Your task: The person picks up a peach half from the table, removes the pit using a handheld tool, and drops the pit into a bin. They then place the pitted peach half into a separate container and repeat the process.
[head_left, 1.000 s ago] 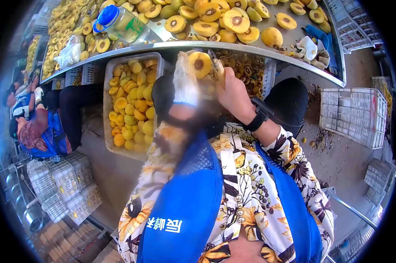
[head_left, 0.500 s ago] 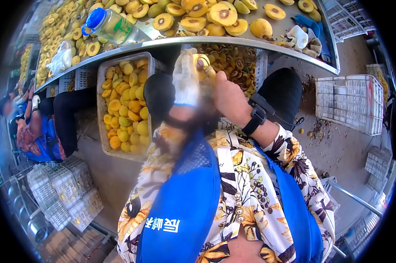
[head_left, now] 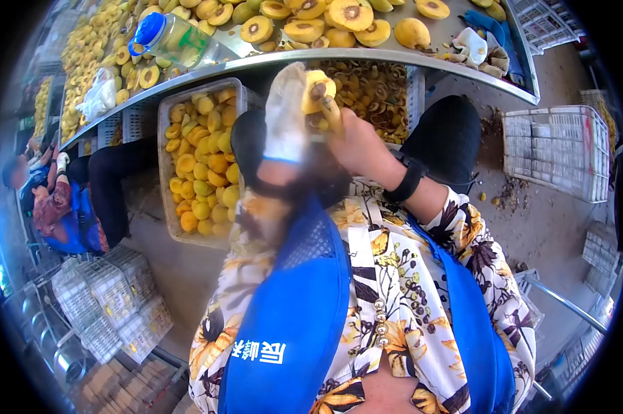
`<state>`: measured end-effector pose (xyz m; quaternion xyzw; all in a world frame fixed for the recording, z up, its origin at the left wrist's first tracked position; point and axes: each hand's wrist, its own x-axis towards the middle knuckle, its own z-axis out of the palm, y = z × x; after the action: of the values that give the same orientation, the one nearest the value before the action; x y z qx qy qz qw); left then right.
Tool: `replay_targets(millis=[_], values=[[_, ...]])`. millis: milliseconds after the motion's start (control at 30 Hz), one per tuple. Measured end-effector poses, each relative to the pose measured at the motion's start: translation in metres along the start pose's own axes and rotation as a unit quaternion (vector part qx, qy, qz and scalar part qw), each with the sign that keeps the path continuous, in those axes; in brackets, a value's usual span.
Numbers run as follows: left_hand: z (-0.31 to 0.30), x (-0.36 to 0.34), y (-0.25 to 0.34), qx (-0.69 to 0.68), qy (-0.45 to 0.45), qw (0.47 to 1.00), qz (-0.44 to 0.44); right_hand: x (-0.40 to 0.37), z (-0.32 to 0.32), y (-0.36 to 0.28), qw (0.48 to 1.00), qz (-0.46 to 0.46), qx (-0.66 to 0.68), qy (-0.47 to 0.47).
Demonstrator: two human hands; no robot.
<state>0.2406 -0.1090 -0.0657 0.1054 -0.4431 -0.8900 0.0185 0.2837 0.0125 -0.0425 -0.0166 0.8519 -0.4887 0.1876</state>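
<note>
My left hand (head_left: 284, 114), in a whitish work glove, is closed around a yellow peach half (head_left: 314, 88), its cut face with the brown centre turned toward my right side. My bare right hand (head_left: 366, 147) grips a short tool with a tan handle (head_left: 333, 119); its tip meets the cut face, and its working end is too small to make out. Below both hands, under the table edge, a crate (head_left: 413, 103) holds peach pieces and brown scraps. Beside my left knee stands a tub (head_left: 165, 162) full of yellow peach halves (head_left: 204, 165).
A metal-edged table (head_left: 270, 67) bears many cut peaches, a blue-capped bottle (head_left: 170, 38), a plastic bag (head_left: 97, 93) and a glove (head_left: 494, 61). White crates (head_left: 556, 152) stand at right, stacked crates (head_left: 111, 297) at lower left. Another person (head_left: 66, 207) sits at left.
The peach half has turned so its cut face shows more. My right hand has shifted slightly down and right, and the tool's handle has come into sight.
</note>
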Motion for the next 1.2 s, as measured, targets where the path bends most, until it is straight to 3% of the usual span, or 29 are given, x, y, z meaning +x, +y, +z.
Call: replay_targets(millis=[100,133,167,233,400,533,633,767,867,900,967,1000,1100,1200], values=[[0.0,-0.007,-0.01,-0.013,0.079,0.997,0.006,0.002,0.004,-0.007,0.998,0.057,0.016,-0.038],[-0.002,-0.001,-0.008,-0.012,0.109,0.993,-0.051,0.002,0.007,-0.005,0.996,0.074,0.016,-0.052],[-0.024,0.014,-0.022,-0.047,0.082,0.988,-0.122,0.002,0.008,-0.004,0.995,0.077,0.032,-0.062],[-0.01,0.006,-0.003,-0.082,0.041,0.973,-0.211,-0.003,0.008,-0.01,0.99,0.082,0.078,-0.078],[-0.015,0.009,-0.006,-0.05,0.027,0.981,-0.187,-0.008,0.009,-0.015,0.998,0.046,0.024,-0.036],[-0.006,0.009,0.007,-0.038,0.042,0.968,-0.243,-0.01,0.004,-0.021,0.996,0.045,0.045,-0.061],[-0.008,0.006,0.01,0.031,0.025,0.976,-0.212,-0.006,0.008,-0.017,0.989,0.052,0.103,-0.093],[-0.016,0.006,0.001,0.127,0.032,0.988,-0.079,-0.007,0.008,-0.019,0.981,0.078,0.139,-0.113],[-0.009,0.005,0.013,0.02,-0.008,0.98,-0.197,-0.008,0.009,-0.022,0.98,0.082,0.145,-0.111],[-0.01,0.006,0.014,0.048,-0.001,0.982,-0.18,-0.008,0.009,-0.024,0.979,0.086,0.147,-0.114],[-0.015,0.011,0.01,0.102,0.011,0.984,-0.146,-0.004,0.006,-0.022,0.946,0.117,0.248,-0.173],[-0.021,0.015,0.002,0.141,0.008,0.987,-0.079,-0.004,0.006,-0.02,0.923,0.135,0.297,-0.204],[-0.021,0.011,-0.002,0.122,-0.009,0.992,0.007,-0.001,0.009,-0.013,0.851,0.148,0.44,-0.244],[-0.021,0.014,0.005,0.127,-0.022,0.989,-0.075,0.003,0.011,-0.002,0.791,0.172,0.517,-0.278]])
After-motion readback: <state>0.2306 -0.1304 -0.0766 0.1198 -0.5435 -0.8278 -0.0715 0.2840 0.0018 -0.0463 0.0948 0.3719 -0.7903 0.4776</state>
